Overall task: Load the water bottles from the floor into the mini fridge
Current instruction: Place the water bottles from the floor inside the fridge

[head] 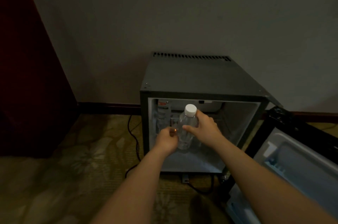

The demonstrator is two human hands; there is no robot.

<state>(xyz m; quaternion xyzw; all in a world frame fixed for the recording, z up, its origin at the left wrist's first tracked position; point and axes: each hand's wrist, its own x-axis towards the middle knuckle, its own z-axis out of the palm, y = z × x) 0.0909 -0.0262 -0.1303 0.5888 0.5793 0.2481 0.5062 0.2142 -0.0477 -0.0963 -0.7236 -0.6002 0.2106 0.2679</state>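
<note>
A clear ribbed plastic water bottle with a white screw cap (pixel 187 128) stands upright inside the open dark-grey boxy mini fridge (pixel 203 79). The right hand (pixel 204 128) wraps its fingers around it; the left hand (pixel 167 140), curled, touches its side.

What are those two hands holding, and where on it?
The right hand grips a clear water bottle around its upper body, below the white cap. The left hand touches its lower side, fingers curled.
</note>
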